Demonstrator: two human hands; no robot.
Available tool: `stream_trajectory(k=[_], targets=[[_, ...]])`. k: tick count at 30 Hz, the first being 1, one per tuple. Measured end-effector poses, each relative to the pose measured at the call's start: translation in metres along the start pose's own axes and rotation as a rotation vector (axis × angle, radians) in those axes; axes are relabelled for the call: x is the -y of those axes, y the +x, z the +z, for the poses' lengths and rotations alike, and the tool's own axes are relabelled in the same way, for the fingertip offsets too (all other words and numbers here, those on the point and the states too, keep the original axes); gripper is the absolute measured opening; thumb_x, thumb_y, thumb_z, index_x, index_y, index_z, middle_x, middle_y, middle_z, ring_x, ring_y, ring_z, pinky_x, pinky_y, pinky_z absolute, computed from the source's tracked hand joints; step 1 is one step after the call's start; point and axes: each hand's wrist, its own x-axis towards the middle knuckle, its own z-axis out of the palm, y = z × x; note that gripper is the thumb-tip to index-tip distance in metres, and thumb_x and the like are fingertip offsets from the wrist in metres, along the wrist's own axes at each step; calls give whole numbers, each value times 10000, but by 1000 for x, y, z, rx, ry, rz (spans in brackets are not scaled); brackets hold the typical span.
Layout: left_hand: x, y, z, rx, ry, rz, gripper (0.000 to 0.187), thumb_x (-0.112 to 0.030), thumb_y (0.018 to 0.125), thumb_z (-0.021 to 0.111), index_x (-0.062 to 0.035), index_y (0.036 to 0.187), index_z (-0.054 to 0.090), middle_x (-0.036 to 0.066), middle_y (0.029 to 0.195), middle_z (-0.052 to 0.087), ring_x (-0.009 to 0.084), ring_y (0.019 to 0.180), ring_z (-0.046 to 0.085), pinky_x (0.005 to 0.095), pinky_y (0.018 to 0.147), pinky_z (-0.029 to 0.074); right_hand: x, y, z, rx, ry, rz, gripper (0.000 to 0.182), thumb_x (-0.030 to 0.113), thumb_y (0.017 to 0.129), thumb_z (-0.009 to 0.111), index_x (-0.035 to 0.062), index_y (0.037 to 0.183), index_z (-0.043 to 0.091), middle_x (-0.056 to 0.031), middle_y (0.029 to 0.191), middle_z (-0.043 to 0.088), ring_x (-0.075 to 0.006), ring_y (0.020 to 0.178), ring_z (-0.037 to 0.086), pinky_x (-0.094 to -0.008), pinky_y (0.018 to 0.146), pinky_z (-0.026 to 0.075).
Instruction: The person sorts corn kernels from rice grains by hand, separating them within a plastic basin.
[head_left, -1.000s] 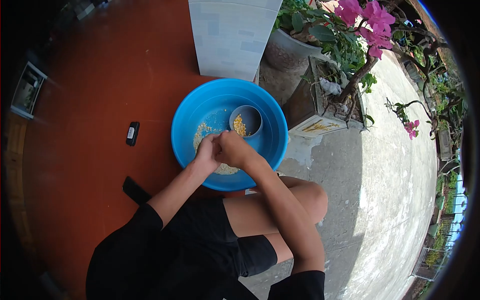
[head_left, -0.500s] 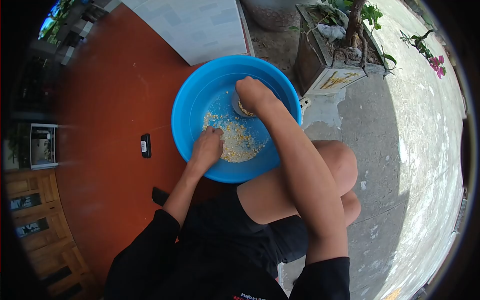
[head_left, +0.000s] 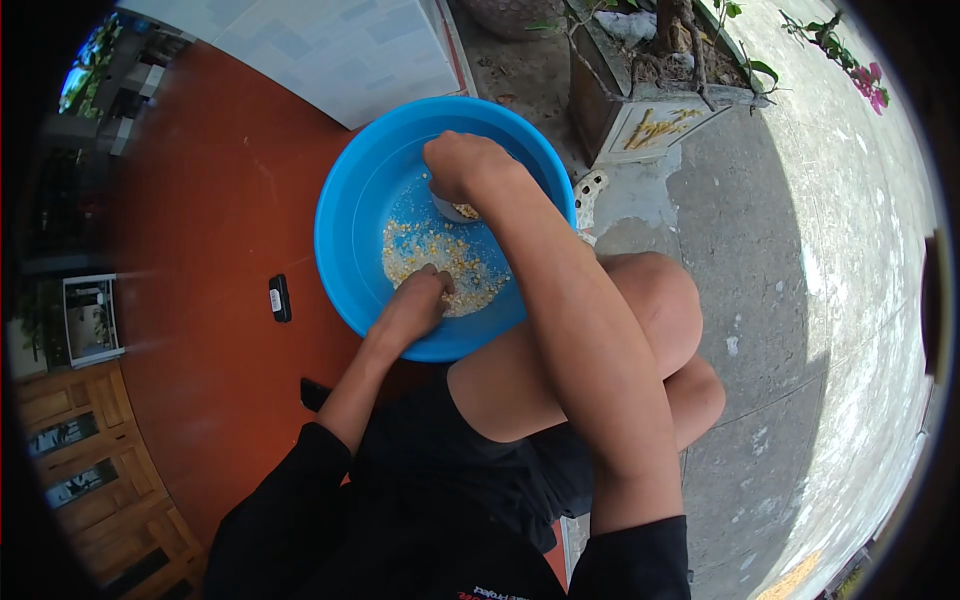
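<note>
A blue plastic basin sits before my knees, with yellow and whitish corn kernels and fine broken bits strewn over its bottom. My left hand reaches in over the near left wall. Its fingers are curled and drawn together among the kernels, and what lies between them is hidden. At the basin's far side, my right hand is closed just above a small whitish cup that has kernels in it. The hand partly covers the cup, and whatever its fingers hold cannot be seen.
Left of the basin, a small black object with a white label lies on the red floor. A dark flat object is near my left forearm. Behind stand a tiled block and a square planter. Grey concrete extends rightward.
The view has shifted, so the basin appears further left and slightly higher. My left fingers have drawn together in the kernels. My right hand has moved slightly leftward and away over the cup, still closed.
</note>
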Motion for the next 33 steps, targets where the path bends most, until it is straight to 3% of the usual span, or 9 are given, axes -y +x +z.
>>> stream_trajectory(k=[9, 12, 25, 28, 31, 33], targets=[[-8, 6, -4, 79, -7, 51, 169, -38, 926, 765, 26, 1080, 790, 238, 1055, 795, 411, 1023, 775, 493, 930, 597, 9, -3, -4, -43, 6, -17, 288, 163, 958, 746, 38, 1209, 811, -205, 1269, 788, -378, 1202, 761, -495, 1019, 630], [-16, 3, -11, 53, -9, 72, 147, -53, 927, 773, 22, 1051, 800, 235, 1023, 804, 407, 998, 783, 493, 912, 599, 21, -17, -14, -53, 4, -19, 303, 8, 943, 685, 69, 1203, 826, -176, 1283, 799, -358, 1194, 780, -474, 982, 650], [-39, -49, -19, -205, -45, 133, 107, -86, 911, 783, -18, 976, 833, 210, 925, 798, 403, 921, 776, 493, 860, 606, 21, -85, 17, -67, 34, -2, 276, 139, 925, 731, 21, 1162, 810, -254, 1253, 782, -415, 1170, 769, -509, 1012, 628], [-38, -57, -25, -284, -82, 207, 107, -92, 902, 826, -34, 991, 842, 181, 947, 820, 359, 942, 791, 464, 877, 612, 2, -97, 30, -156, 53, 71, 248, 184, 950, 712, 24, 1106, 821, -263, 1182, 785, -431, 1119, 767, -529, 999, 617], [-36, -70, -39, -384, 2, 184, 98, -141, 917, 837, -71, 982, 861, 129, 926, 818, 346, 1114, 750, 494, 1015, 559, -16, -109, 37, -380, -8, 145, 239, 195, 977, 671, 21, 1053, 816, -256, 1170, 766, -437, 1118, 750, -537, 997, 612], [-23, -76, -43, -596, 72, 127, 98, -159, 932, 836, -85, 991, 863, 113, 938, 818, 342, 1200, 711, 496, 1056, 534, -33, -113, 46, -520, -31, 236, 235, 176, 995, 624, 32, 1101, 777, -230, 1178, 727, -422, 1155, 723, -538, 1014, 606]])
